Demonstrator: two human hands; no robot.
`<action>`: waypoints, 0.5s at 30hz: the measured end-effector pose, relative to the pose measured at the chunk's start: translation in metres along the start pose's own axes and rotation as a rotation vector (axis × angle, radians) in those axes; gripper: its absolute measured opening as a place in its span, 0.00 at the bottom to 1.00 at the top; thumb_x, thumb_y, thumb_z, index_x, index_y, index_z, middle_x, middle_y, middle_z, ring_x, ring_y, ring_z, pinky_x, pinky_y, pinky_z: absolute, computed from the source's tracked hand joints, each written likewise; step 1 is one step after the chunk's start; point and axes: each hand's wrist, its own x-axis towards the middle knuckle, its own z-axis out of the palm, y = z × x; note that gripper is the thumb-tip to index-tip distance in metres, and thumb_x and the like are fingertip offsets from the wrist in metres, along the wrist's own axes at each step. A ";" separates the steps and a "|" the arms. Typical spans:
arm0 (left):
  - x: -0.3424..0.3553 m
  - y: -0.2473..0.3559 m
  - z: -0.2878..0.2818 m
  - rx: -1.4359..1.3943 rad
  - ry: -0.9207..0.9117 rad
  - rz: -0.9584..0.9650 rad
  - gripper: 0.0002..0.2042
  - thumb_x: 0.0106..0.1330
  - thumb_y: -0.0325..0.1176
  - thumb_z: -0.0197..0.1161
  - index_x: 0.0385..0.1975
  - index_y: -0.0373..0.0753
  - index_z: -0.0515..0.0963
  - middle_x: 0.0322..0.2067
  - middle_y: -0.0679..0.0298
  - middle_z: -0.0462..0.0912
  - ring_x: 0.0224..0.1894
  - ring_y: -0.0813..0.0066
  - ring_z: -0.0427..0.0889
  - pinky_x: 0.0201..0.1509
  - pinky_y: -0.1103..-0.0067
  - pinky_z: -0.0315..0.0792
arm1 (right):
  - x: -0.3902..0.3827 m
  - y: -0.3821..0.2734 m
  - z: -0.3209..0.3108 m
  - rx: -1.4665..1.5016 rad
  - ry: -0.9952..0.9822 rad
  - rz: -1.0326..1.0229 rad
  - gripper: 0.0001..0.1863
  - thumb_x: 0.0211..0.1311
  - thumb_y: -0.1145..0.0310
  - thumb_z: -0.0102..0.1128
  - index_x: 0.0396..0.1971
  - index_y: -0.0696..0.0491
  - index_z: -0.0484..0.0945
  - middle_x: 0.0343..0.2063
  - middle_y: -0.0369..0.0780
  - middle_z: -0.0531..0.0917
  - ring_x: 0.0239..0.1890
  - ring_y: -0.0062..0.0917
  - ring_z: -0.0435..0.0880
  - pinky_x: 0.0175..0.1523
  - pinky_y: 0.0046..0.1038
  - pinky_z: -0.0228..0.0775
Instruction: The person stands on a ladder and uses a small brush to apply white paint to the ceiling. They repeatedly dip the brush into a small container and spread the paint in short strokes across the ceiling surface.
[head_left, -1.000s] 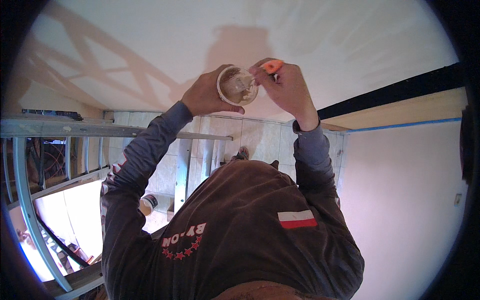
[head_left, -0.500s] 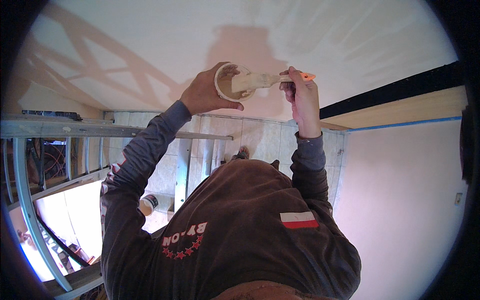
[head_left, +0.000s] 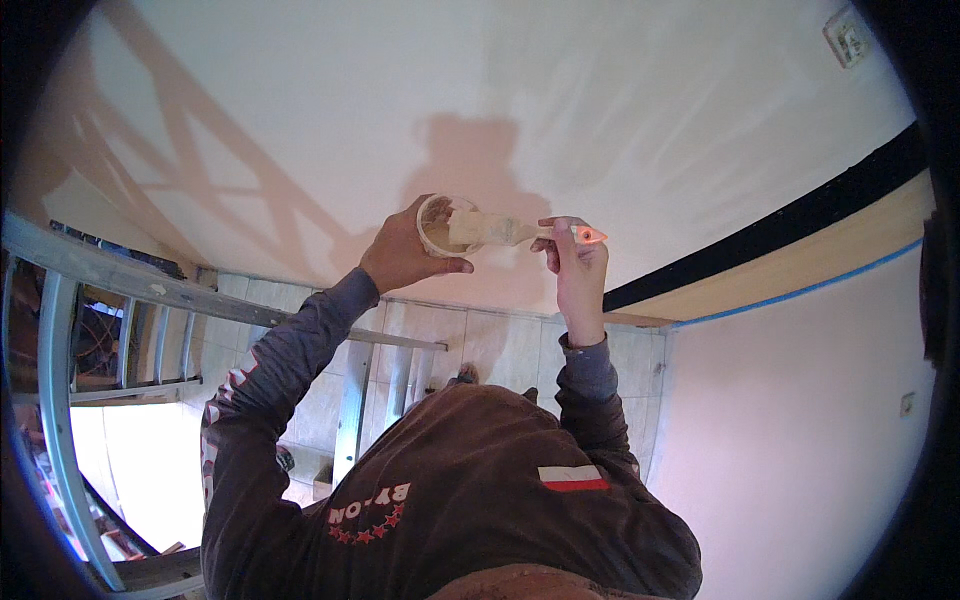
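My left hand (head_left: 402, 245) is closed round a small round tub (head_left: 422, 215) of pale beige paint, its mouth tilted up toward me. A wide paintbrush (head_left: 498, 231) lies across the tub's mouth, its paint-covered bristles inside the right part of the opening. The brush's handle ends in an orange tip. My right hand (head_left: 578, 275) pinches that handle between thumb and fingers, to the right of the tub. Ahead of both hands rises a pale wall (head_left: 650, 120), on which my shadow falls.
A metal ladder (head_left: 150, 290) stands on my left, its rail running behind my left forearm. A black band (head_left: 790, 220) and a wooden board edged with blue tape cross the right side. Light floor tiles (head_left: 480, 350) lie far below. A socket (head_left: 847, 38) sits upper right.
The view has tilted up, so my hands, the tub and the brush sit lower in the picture. A wall socket has come into view at upper right. Both grips stay the same.
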 end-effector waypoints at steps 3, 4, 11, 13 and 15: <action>0.001 -0.002 -0.002 0.013 0.024 0.006 0.48 0.43 0.51 0.86 0.61 0.31 0.68 0.54 0.50 0.83 0.57 0.58 0.83 0.63 0.68 0.76 | 0.001 0.002 0.000 -0.060 -0.074 -0.090 0.14 0.76 0.63 0.58 0.41 0.61 0.82 0.33 0.39 0.85 0.25 0.15 0.79 0.30 0.18 0.66; 0.002 -0.002 -0.002 0.017 0.028 -0.001 0.48 0.43 0.51 0.86 0.61 0.31 0.68 0.54 0.50 0.83 0.57 0.58 0.83 0.63 0.68 0.76 | 0.002 0.004 -0.001 -0.085 -0.109 -0.109 0.14 0.76 0.65 0.58 0.42 0.62 0.82 0.35 0.39 0.86 0.27 0.16 0.80 0.31 0.18 0.69; 0.000 -0.002 -0.003 0.086 0.056 -0.009 0.47 0.44 0.50 0.86 0.62 0.32 0.68 0.55 0.51 0.82 0.57 0.60 0.83 0.63 0.69 0.76 | -0.009 -0.005 0.003 -0.126 -0.110 -0.180 0.10 0.73 0.71 0.61 0.40 0.63 0.83 0.40 0.41 0.86 0.36 0.22 0.86 0.42 0.23 0.77; 0.001 -0.003 -0.003 0.073 0.060 0.001 0.49 0.43 0.53 0.85 0.61 0.30 0.68 0.55 0.48 0.82 0.57 0.57 0.83 0.63 0.68 0.76 | -0.010 -0.007 0.004 -0.124 -0.082 -0.221 0.10 0.73 0.71 0.61 0.40 0.63 0.83 0.41 0.41 0.86 0.36 0.22 0.86 0.42 0.23 0.77; 0.000 -0.008 -0.002 0.059 0.079 0.013 0.47 0.44 0.50 0.86 0.62 0.31 0.68 0.55 0.51 0.82 0.57 0.60 0.83 0.63 0.70 0.77 | -0.009 -0.010 0.005 -0.121 -0.111 -0.224 0.10 0.73 0.71 0.60 0.40 0.64 0.83 0.41 0.42 0.86 0.36 0.22 0.86 0.42 0.23 0.77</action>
